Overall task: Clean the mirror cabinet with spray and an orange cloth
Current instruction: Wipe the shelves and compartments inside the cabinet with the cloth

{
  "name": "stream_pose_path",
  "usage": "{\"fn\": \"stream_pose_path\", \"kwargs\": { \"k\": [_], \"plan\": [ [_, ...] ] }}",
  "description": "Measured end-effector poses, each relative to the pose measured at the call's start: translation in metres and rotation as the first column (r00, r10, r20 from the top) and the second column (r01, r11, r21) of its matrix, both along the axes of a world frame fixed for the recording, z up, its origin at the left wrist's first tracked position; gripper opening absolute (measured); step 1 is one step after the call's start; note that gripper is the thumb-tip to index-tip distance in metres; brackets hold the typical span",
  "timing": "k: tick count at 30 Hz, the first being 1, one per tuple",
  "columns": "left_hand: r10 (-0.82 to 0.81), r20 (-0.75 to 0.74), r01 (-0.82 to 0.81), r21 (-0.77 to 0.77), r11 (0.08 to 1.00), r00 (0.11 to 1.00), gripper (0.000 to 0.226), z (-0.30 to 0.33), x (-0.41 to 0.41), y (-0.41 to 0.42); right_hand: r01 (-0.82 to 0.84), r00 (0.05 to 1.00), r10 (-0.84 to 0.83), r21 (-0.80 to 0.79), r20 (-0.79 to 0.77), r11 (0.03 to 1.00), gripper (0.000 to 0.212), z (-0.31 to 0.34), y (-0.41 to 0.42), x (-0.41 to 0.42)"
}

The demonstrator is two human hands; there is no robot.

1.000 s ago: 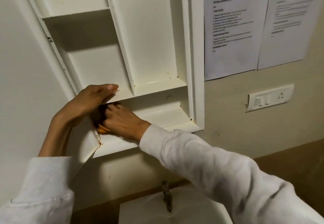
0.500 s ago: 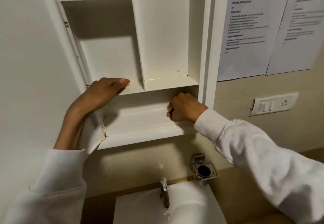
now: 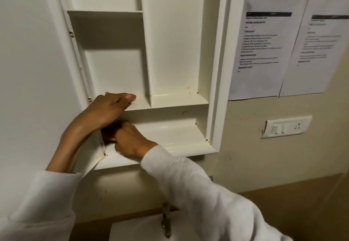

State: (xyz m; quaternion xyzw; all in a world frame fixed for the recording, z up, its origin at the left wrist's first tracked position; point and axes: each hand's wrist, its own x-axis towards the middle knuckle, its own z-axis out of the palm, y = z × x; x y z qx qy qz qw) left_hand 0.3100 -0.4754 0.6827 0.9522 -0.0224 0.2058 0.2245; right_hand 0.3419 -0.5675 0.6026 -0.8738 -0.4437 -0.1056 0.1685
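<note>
- The mirror cabinet hangs open on the wall, its cream interior split into compartments: two stacked on the left, a tall one on the right, and a wide low shelf running along the bottom.
- The cabinet door stands swung out at the left, with its hinges showing along the edge beside the left compartments.
- The left hand rests on the front lip of the lower left compartment's floor, fingers stretched out flat and unclenched, gripping nothing.
- The right hand sits at the far left end of the bottom shelf, directly beneath the left hand, with its fingers curled tight.
- The orange cloth shows only as a small orange sliver at the right hand's fingertips, pressed into the shelf's left corner; the rest of it is hidden in shadow and by the hand.
- Both arms wear white sleeves, the left one pushed back from the forearm.
- Two printed sheets are stuck on the wall to the right of the cabinet, with a white switch plate below them.
- A metal tap and the white basin lie below the cabinet at the bottom edge.
- No spray bottle is in view.
</note>
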Motion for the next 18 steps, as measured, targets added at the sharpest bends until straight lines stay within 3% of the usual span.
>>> {"fn": "stream_pose_path", "kwargs": {
  "k": [4,7,10,12,14,16,18],
  "plan": [
    [-0.034,0.003,0.034,-0.033,0.999,0.999,0.045,-0.002,-0.002,0.004,0.081,0.994,-0.073,-0.101,0.081,0.992,0.044,0.000,-0.046,-0.013],
    [-0.121,0.013,0.122,-0.085,0.989,0.993,0.045,-0.009,0.002,0.009,0.205,0.974,-0.196,-0.076,0.112,0.976,0.039,-0.011,-0.106,-0.031],
    [-0.172,0.000,0.171,-0.119,0.978,0.985,0.043,-0.017,0.012,0.019,0.350,0.927,-0.370,-0.227,-0.052,0.909,0.035,-0.019,-0.181,-0.048],
    [-0.173,-0.014,0.169,-0.158,0.973,0.985,0.069,-0.021,0.018,0.024,0.391,0.848,-0.467,-0.300,-0.249,0.870,0.031,-0.003,-0.225,-0.059],
    [-0.181,-0.002,0.178,-0.173,0.969,0.983,0.084,-0.024,0.022,0.027,0.459,0.822,-0.507,-0.226,-0.258,0.859,0.020,0.034,-0.252,-0.070],
    [-0.166,0.021,0.167,-0.172,0.971,0.986,0.080,-0.025,0.024,0.024,0.524,0.851,-0.523,0.012,-0.034,0.852,0.019,0.091,-0.268,-0.070],
    [-0.147,0.062,0.155,-0.158,0.975,0.987,0.056,-0.023,0.026,0.019,0.411,0.804,-0.517,0.353,0.295,0.841,0.021,0.156,-0.272,-0.069]
  ]
}}
